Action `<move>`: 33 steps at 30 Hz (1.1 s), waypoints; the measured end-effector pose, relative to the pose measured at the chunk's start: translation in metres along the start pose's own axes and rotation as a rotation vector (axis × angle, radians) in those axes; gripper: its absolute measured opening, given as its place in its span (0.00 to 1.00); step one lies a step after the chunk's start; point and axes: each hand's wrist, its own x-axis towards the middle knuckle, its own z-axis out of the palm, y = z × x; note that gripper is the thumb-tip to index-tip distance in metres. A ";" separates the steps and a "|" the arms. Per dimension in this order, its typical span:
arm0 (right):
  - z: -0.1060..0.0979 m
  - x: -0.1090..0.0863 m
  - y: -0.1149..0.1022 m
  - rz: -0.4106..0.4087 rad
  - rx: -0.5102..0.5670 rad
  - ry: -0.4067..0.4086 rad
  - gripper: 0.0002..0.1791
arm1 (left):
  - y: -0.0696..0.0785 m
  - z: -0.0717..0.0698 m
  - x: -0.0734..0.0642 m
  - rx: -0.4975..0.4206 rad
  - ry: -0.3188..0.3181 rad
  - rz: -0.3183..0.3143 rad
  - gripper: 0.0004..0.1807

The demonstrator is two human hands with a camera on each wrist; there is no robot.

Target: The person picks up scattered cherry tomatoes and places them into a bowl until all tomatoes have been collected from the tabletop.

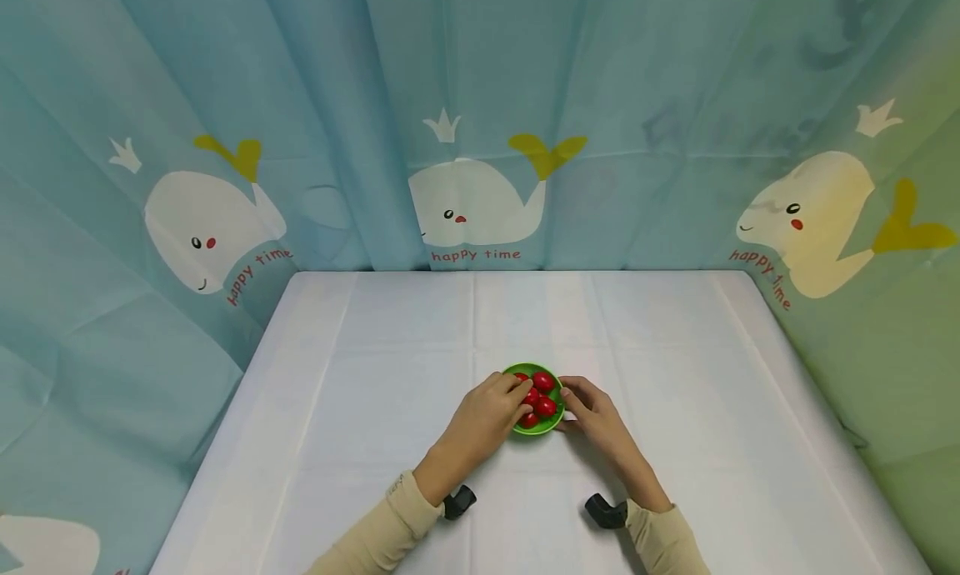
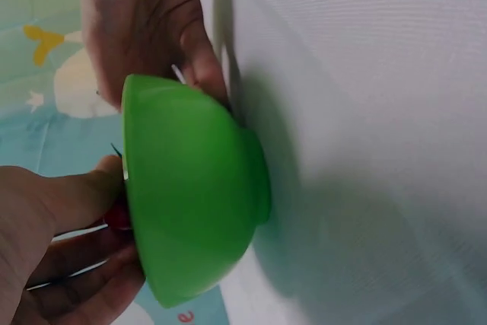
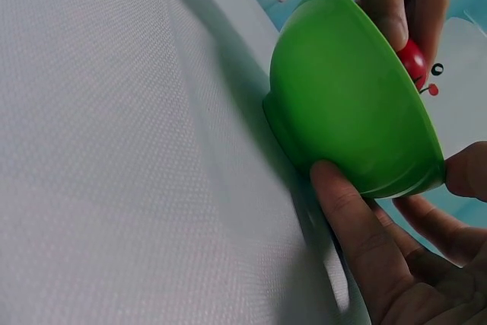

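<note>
A green bowl (image 1: 528, 432) holds several small, glossy red fruits (image 1: 547, 407). My left hand (image 1: 487, 412) reaches over the bowl's left side, fingers dipping inside the rim. Between its thumb and fingers it pinches a red fruit (image 3: 412, 62), which shows just above the rim in the right wrist view; a thin dark stem is visible there. My right hand (image 1: 596, 417) grips the bowl from the right, thumb at the rim and fingers low against the outer wall (image 3: 342, 104). Whether the bowl's foot touches the cloth is hard to tell. The left hand covers part of the fruit.
A white cloth covers the table (image 1: 390, 375). Blue-green curtains (image 1: 480, 75) printed with whales hang behind it and along both sides. Black wrist-worn devices (image 1: 606, 512) stick out by each sleeve cuff, just above the tabletop.
</note>
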 end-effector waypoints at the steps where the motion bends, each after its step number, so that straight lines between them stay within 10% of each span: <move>1: 0.000 0.000 0.000 0.003 0.000 0.000 0.24 | 0.000 0.001 0.000 0.013 0.001 -0.004 0.20; 13: 0.005 0.002 0.000 -0.009 0.016 -0.002 0.24 | -0.002 0.008 -0.003 -0.015 -0.006 -0.047 0.19; 33: 0.005 0.006 -0.002 -0.011 0.014 -0.024 0.24 | -0.025 0.002 -0.009 -0.493 0.016 -0.277 0.18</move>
